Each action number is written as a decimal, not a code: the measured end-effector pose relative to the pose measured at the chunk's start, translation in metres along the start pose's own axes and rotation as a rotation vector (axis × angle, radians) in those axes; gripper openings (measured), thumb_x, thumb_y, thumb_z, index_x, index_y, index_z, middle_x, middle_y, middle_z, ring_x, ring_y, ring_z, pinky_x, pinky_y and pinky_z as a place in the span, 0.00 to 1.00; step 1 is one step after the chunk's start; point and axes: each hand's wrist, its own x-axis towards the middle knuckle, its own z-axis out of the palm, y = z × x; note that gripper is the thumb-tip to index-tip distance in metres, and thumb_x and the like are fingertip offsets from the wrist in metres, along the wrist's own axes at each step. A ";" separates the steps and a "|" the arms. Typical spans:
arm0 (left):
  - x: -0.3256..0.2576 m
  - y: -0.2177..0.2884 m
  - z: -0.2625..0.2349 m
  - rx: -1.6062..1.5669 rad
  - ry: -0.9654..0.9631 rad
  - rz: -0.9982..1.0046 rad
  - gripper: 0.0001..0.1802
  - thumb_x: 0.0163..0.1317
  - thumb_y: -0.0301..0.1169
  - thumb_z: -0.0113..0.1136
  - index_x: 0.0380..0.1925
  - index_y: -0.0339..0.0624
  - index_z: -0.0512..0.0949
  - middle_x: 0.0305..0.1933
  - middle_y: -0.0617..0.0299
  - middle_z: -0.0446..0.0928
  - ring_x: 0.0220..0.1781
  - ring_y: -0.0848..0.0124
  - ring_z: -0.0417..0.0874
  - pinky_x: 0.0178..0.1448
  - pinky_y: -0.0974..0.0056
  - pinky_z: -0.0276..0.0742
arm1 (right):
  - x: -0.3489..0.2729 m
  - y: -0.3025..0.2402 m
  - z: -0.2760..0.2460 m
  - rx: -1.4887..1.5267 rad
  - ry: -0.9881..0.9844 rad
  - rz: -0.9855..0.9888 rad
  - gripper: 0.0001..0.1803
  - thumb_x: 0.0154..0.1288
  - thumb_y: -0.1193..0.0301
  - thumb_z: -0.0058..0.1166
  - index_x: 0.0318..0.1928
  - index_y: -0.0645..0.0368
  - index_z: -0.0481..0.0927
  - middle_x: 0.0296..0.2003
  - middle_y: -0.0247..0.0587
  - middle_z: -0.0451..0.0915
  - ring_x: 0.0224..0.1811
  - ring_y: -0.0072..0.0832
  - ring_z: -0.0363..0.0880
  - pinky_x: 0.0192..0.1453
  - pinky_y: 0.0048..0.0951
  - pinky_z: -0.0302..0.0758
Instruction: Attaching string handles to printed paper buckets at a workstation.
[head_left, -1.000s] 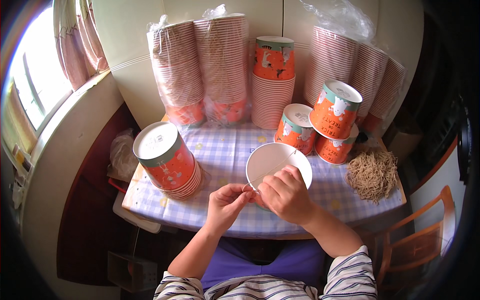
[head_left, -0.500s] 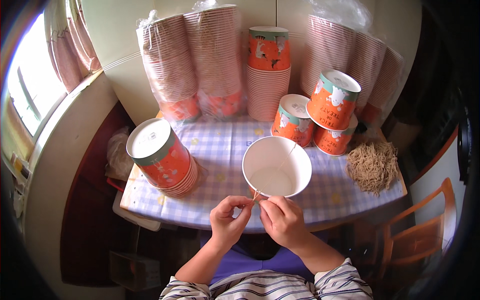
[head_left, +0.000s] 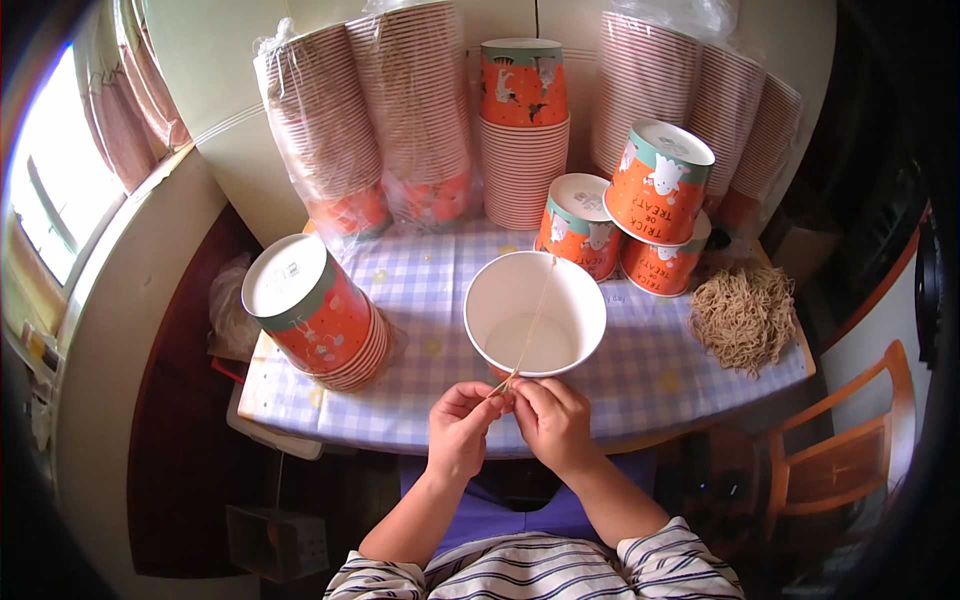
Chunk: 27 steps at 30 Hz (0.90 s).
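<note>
An open white-lined paper bucket (head_left: 500, 310) stands upright at the front of the table, its mouth facing up. A thin tan string (head_left: 538, 318) runs from its far rim across the opening to the near rim. My left hand (head_left: 462, 428) pinches the string's near end just outside that rim. Beside it, almost touching, my right hand (head_left: 556, 420) also has its fingertips closed on the string. The strands cross between the fingertips; whether they form a knot is too small to tell.
A nested stack of upside-down orange buckets (head_left: 325, 330) leans at the left. Several upside-down buckets (head_left: 655, 195) are piled right of centre, near a heap of tan strings (head_left: 742, 320). Tall bucket stacks, some in clear plastic (head_left: 415, 120), line the back. A wooden chair (head_left: 840, 450) stands at right.
The view has shifted slightly. My hands have drawn closer together at the near rim, still pinching the string, and the strands between my fingertips have changed shape.
</note>
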 end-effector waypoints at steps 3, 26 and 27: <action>0.001 0.001 0.001 0.014 -0.002 0.027 0.05 0.58 0.18 0.59 0.35 0.32 0.76 0.35 0.55 0.81 0.36 0.71 0.81 0.46 0.68 0.76 | -0.002 0.001 0.004 0.276 -0.013 0.132 0.09 0.55 0.80 0.57 0.39 0.64 0.80 0.34 0.43 0.81 0.32 0.37 0.81 0.38 0.30 0.78; 0.000 -0.005 0.003 0.658 0.145 0.420 0.06 0.54 0.20 0.63 0.33 0.33 0.78 0.30 0.63 0.80 0.33 0.80 0.76 0.38 0.73 0.72 | -0.005 0.003 0.014 1.386 -0.069 0.964 0.07 0.63 0.74 0.54 0.37 0.63 0.82 0.34 0.31 0.81 0.36 0.16 0.74 0.45 0.18 0.70; 0.000 -0.004 0.003 0.759 0.133 0.493 0.07 0.53 0.19 0.63 0.33 0.34 0.78 0.30 0.62 0.80 0.32 0.79 0.77 0.37 0.72 0.73 | -0.006 0.005 0.014 1.400 -0.086 1.003 0.08 0.63 0.74 0.54 0.38 0.65 0.81 0.34 0.33 0.81 0.39 0.18 0.77 0.50 0.20 0.72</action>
